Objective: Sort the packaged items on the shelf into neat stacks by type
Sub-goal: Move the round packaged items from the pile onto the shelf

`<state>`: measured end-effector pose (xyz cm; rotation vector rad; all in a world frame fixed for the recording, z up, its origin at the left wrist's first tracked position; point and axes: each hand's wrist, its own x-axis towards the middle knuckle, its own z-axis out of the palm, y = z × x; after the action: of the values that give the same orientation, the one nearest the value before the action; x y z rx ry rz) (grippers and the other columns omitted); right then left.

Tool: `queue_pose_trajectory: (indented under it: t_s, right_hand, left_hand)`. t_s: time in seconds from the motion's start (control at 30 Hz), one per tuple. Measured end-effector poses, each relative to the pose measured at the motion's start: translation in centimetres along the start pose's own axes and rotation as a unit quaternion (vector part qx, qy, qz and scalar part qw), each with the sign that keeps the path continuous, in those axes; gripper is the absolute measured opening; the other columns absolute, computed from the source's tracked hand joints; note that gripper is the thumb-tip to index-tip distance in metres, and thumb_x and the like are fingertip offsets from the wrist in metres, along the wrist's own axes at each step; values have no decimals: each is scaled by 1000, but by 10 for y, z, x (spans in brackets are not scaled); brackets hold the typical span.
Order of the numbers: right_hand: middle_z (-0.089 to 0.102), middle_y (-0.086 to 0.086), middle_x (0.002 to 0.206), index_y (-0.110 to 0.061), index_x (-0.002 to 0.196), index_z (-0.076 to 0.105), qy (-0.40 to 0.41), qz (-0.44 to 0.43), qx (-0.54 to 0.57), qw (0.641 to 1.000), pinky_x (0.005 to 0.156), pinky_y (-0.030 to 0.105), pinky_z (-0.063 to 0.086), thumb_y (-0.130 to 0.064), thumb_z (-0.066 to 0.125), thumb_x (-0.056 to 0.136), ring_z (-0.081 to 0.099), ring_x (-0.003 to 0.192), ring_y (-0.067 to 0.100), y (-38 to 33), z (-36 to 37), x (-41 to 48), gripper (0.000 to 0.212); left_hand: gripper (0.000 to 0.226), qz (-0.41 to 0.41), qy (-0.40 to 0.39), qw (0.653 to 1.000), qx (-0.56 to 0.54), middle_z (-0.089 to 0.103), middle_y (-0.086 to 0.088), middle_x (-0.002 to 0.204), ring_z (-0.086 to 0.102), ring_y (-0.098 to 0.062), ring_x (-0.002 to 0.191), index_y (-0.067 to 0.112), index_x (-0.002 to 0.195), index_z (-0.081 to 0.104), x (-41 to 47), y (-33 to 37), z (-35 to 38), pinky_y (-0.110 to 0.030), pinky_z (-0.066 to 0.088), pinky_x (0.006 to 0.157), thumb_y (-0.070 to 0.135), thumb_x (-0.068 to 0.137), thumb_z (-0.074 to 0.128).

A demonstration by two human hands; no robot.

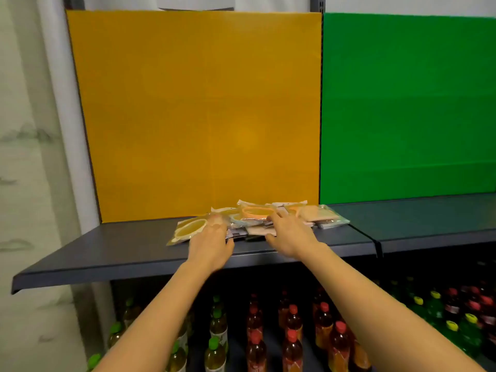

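Note:
A loose pile of flat clear-wrapped packets (257,214) lies on the dark grey shelf (112,251), in front of the orange back panel. One packet with a yellow ring (189,229) sticks out at the pile's left end. A tan square packet (319,214) lies at its right end. My left hand (210,244) rests palm down on the left part of the pile, fingers spread. My right hand (291,234) lies on the middle of the pile, fingers on the packets. Whether either hand grips a packet is hidden under the palms.
An orange panel (198,114) and a green panel (408,108) back the shelf, split by a grey upright post (317,2). A second shelf board (434,221) continues to the right. Below stand several bottles with green (214,353), red (292,342) and yellow caps (452,326).

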<state>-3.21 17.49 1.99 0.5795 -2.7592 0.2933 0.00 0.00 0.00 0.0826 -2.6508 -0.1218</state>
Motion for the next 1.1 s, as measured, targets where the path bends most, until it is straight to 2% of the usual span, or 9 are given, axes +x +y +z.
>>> queue_pose_trajectory:
  t_s: [0.3,0.4,0.5,0.7,0.87,0.93,1.0,1.07,1.1]
  right_hand:
    - [44,10,141,-11,136,42,-3,25,1,1000,99,43,41,-44,40,94,43,128,31,30,21,68,54]
    - [48,14,139,-6,134,45,-10,50,3,999,99,39,40,-54,36,92,45,127,31,41,28,94,65]
    - [52,17,136,-5,130,51,-26,80,27,996,98,39,41,-67,31,87,49,125,32,51,33,121,78]
    - [50,14,141,-12,132,52,-98,125,33,987,101,39,37,-92,28,62,44,131,32,51,52,166,108]
    - [32,7,152,-17,145,34,-159,113,70,978,112,45,28,-71,44,77,25,143,34,46,54,185,87]
    - [26,7,156,-18,148,26,-198,115,92,969,117,40,23,-80,50,67,25,143,33,45,55,196,105]
    - [31,9,154,-13,148,24,-249,142,202,936,113,35,29,-76,61,61,33,140,28,46,61,209,114]
    - [47,9,139,-14,138,38,-255,158,335,893,102,34,42,-60,72,64,47,126,24,50,68,218,93]
    - [57,6,122,-16,122,51,-217,152,356,896,90,34,49,-52,78,61,56,111,23,51,70,218,76]
  left_hand:
    - [34,-27,6,1000,12,55,-11,127,53,-30,115,11,117,53,56,3,42,-36,46,82,31,94,40]
    - [35,-31,20,999,18,54,-10,131,50,-27,121,11,121,52,80,3,55,-35,44,88,29,93,41]
    - [32,-44,50,998,18,60,-10,123,52,-28,115,10,116,55,107,-1,60,-36,44,84,28,94,40]
    - [35,-129,71,989,-10,61,-11,119,54,-30,112,10,118,52,136,-26,71,-36,44,78,34,95,40]
    - [38,-226,42,973,-34,59,-13,124,55,-33,112,12,121,50,140,-61,76,-39,45,84,37,93,42]
    - [39,-246,25,968,-40,58,-11,126,54,-31,113,13,123,49,142,-73,77,-39,45,87,36,93,41]
    - [42,-261,1,964,-46,57,-10,128,53,-31,115,15,126,49,143,-80,77,-37,44,88,40,93,41]
    - [46,-279,-23,959,-51,56,-11,128,53,-31,115,14,125,50,144,-87,76,-35,43,86,45,92,41]
    - [49,-293,-32,954,-56,56,-11,128,53,-31,115,14,124,51,143,-92,76,-35,43,87,48,91,41]
